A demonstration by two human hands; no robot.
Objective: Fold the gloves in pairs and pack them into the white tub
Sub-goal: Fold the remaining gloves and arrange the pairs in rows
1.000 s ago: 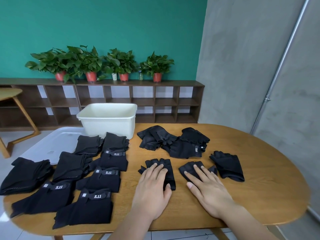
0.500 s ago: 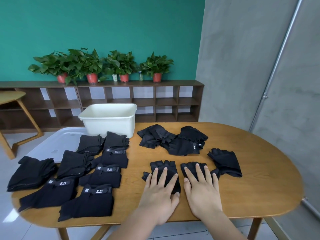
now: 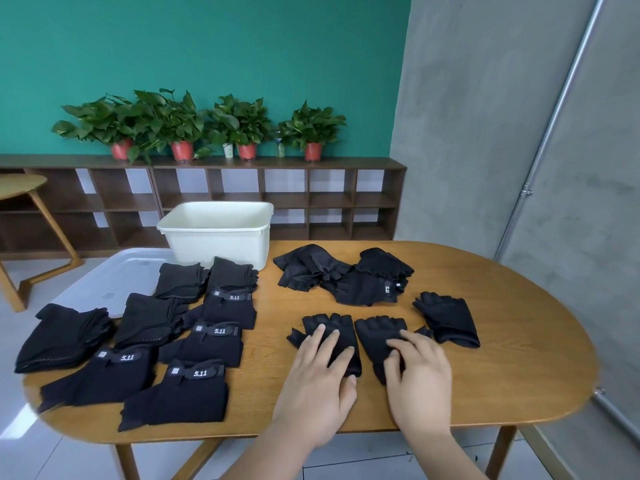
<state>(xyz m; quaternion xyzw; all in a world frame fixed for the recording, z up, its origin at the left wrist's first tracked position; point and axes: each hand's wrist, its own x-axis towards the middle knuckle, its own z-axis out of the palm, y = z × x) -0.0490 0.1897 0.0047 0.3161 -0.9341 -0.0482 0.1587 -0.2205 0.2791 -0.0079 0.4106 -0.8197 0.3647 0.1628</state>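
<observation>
Head view suggested the step would go best by pinning one glove flat, laying the other squarely on top with cuffs matched, then folding. The left hand (image 3: 318, 379) lay flat, fingers straight, on the left glove (image 3: 329, 332) near the front edge of the desk (image 3: 502, 375). The right hand (image 3: 420, 375) curled onto the right glove (image 3: 375, 332), apparently pinching it. The white tub (image 3: 221, 244) stood at the back edge.

Interior room of an office or studio type. A teal painted wall (image 3: 207, 46) filled the upper left of the frame and a grey concrete-look wall (image 3: 485, 116) with a metal pipe (image 3: 554, 109) the right. Potted plants (image 3: 311, 128) stood in a row on a low wooden cubby shelf (image 3: 207, 188) at centre left. An oval wooden table (image 3: 502, 358) occupied the foreground above a pale tiled floor (image 3: 363, 459).
</observation>
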